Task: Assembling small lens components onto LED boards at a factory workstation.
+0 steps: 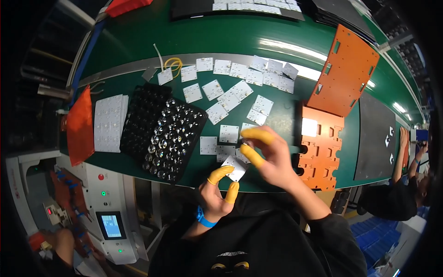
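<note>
My left hand [217, 191], with yellow finger cots on thumb and forefinger and a blue wristband, pinches a small white square board [235, 167] near the table's front edge. My right hand [270, 157], also with yellow finger cots, hovers just over that board, fingers bent and touching its upper right side. Several more white square boards [230, 90] lie scattered on the green table [138, 41] beyond my hands. A black tray [173, 134] full of shiny clear lenses sits to the left.
Two orange plates with cut-outs [344, 69] lie at the right, beside a black mat [376, 134]. A white panel of boards [110, 122] and an orange cloth [80, 124] lie at the left. Another person's arms [401, 157] reach in at the far right. A control box with a small screen [110, 226] stands below the table.
</note>
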### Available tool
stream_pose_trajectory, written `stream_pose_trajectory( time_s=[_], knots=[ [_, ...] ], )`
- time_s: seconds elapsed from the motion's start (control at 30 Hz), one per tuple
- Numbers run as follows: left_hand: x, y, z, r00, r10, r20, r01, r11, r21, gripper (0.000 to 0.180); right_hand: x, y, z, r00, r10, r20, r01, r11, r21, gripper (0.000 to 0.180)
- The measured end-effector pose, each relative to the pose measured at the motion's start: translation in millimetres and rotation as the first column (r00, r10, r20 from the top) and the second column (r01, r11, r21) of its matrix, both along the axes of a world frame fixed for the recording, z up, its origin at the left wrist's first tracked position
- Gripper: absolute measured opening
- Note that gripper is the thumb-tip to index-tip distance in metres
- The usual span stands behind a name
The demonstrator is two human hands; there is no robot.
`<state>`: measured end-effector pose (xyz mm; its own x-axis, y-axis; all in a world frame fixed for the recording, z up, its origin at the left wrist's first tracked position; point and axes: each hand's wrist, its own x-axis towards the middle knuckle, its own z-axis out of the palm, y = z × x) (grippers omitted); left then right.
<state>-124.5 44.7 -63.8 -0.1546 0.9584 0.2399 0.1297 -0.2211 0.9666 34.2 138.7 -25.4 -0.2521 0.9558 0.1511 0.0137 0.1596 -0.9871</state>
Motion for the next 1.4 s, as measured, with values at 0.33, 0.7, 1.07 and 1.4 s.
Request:
stream_pose_trajectory(
  time_s=[0.33,0.7,1.07,1.4],
  knots=[
    [50.3,27.3,22.1,0.958,-0.085,0.275,0.104,0.993,-0.054,0.04,41.1,-48.5,-1.6,0.949,-0.157,-0.272,0.113,0.979,-0.171,0.031],
    [60.4,25.2,22.0,0.986,-0.164,0.034,0.165,0.986,-0.008,0.039,53.8,-58.4,2.5,0.984,-0.169,-0.051,0.169,0.986,-0.002,0.027],
    [73.2,5.7,38.8,0.964,-0.23,-0.135,0.25,0.955,0.157,0.033,55.9,-102.8,14.2,0.924,-0.369,-0.102,0.381,0.913,0.149,0.029],
    [80.0,-16.5,34.4,0.929,-0.35,-0.124,0.37,0.902,0.221,0.037,62.4,-138.1,13.7,0.897,-0.429,-0.106,0.442,0.865,0.238,0.029]
  ],
)
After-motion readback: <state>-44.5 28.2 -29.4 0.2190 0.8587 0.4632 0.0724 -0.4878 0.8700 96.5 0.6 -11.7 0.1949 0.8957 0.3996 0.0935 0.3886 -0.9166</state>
